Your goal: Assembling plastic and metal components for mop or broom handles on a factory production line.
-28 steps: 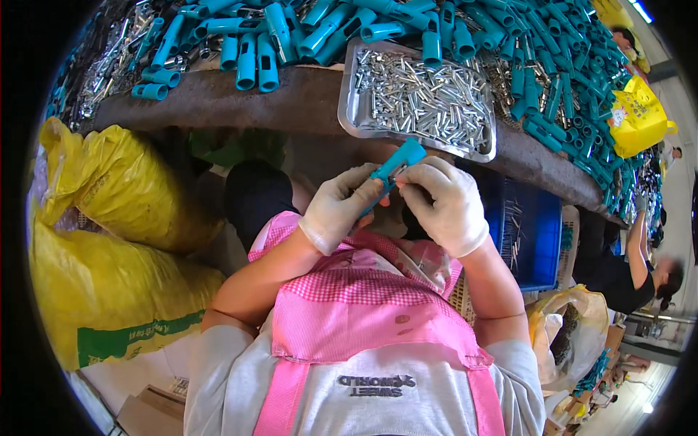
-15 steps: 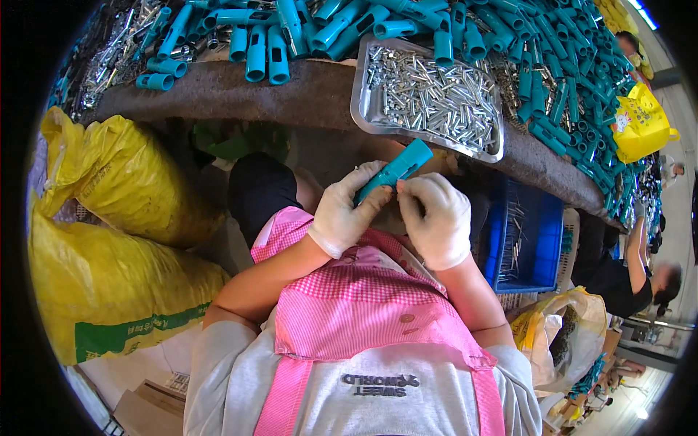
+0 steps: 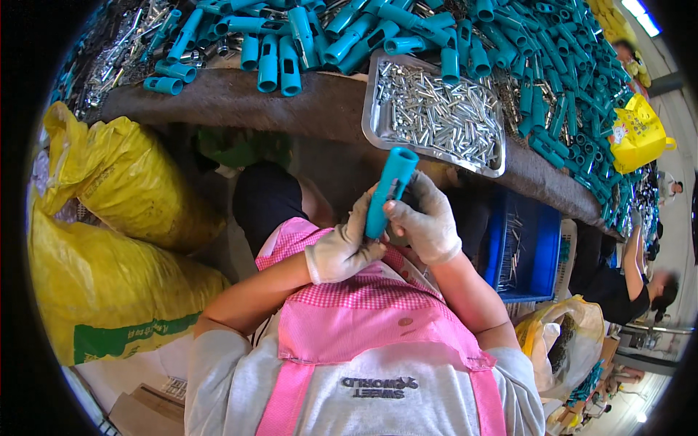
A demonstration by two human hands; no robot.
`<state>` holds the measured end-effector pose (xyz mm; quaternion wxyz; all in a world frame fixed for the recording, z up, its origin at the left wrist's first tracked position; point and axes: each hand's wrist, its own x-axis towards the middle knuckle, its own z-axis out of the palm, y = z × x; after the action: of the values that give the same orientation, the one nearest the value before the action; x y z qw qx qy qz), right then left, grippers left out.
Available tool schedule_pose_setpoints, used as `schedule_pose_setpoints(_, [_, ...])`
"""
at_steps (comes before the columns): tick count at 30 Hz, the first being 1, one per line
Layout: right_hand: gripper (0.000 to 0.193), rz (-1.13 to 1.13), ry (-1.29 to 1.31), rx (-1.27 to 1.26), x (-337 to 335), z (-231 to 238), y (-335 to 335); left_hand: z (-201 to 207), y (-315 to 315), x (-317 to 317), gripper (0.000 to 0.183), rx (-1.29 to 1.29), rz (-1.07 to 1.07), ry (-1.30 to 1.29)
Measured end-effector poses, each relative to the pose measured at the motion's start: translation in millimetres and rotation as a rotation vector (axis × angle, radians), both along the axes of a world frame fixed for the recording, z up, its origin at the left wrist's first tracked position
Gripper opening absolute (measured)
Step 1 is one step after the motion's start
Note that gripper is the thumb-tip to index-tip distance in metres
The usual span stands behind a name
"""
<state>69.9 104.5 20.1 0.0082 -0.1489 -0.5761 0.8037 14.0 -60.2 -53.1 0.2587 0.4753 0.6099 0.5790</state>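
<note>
The long, dark brown table (image 3: 240,98) is in front of the person. A pile of teal, round, hollow tubes (image 3: 560,65) lies on it. Near them, at the table's front edge, sits a shallow, silver metal tray (image 3: 369,109) with short, thin silver metal pins (image 3: 443,109) in it. Between table and person, one teal, slotted, round tube (image 3: 398,171) is in the white-gloved left hand (image 3: 342,251), with the white-gloved right hand (image 3: 429,225) touching its right side. Two fat, yellow plastic sacks (image 3: 123,283) are on the left. A deep, blue plastic bin (image 3: 538,261) is on the right.
</note>
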Motion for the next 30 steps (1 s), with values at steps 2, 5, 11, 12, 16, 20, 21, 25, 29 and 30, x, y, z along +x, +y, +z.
schedule_pose_setpoints(2, [0.034, 0.032, -0.007, 0.16, -8, 4, -2, 9, -4, -6, 0.079, 0.086, 0.075, 0.097])
schedule_pose_setpoints(5, [0.035, 0.151, 0.069, 0.244, -27, 13, -4, 29, 3, -13, 0.044, 0.13, 0.399, -0.289])
schedule_pose_setpoints(11, [0.023, -0.105, 0.337, 1.328, -122, 17, 64, 47, 5, -42, 0.034, 0.266, 0.493, -1.032])
schedule_pose_setpoints(12, [0.023, -0.063, 0.328, 1.489, -133, 12, 70, 46, 6, -46, 0.034, 0.266, 0.495, -1.032])
schedule_pose_setpoints(16, [0.016, -0.02, 0.205, 1.533, -143, 0, 78, 45, 10, -59, 0.035, 0.221, 0.359, -1.315])
schedule_pose_setpoints(20, [0.015, -0.086, 0.183, 1.576, -142, 0, 73, 42, 13, -61, 0.032, 0.26, 0.13, -1.403])
schedule_pose_setpoints(21, [0.014, -0.057, 0.203, 1.558, -142, 4, 73, 42, 15, -61, 0.032, 0.247, 0.122, -1.391])
schedule_pose_setpoints(25, [0.014, 0.023, 0.187, 1.563, -143, 2, 73, 38, 12, -57, 0.033, 0.279, 0.139, -1.321])
schedule_pose_setpoints(29, [0.013, -0.055, 0.245, 1.552, -141, -5, 74, 40, 8, -52, 0.035, 0.271, 0.152, -1.296])
schedule_pose_setpoints(30, [0.016, -0.032, 0.262, 1.558, -141, -2, 76, 39, 8, -52, 0.035, 0.275, 0.153, -1.292])
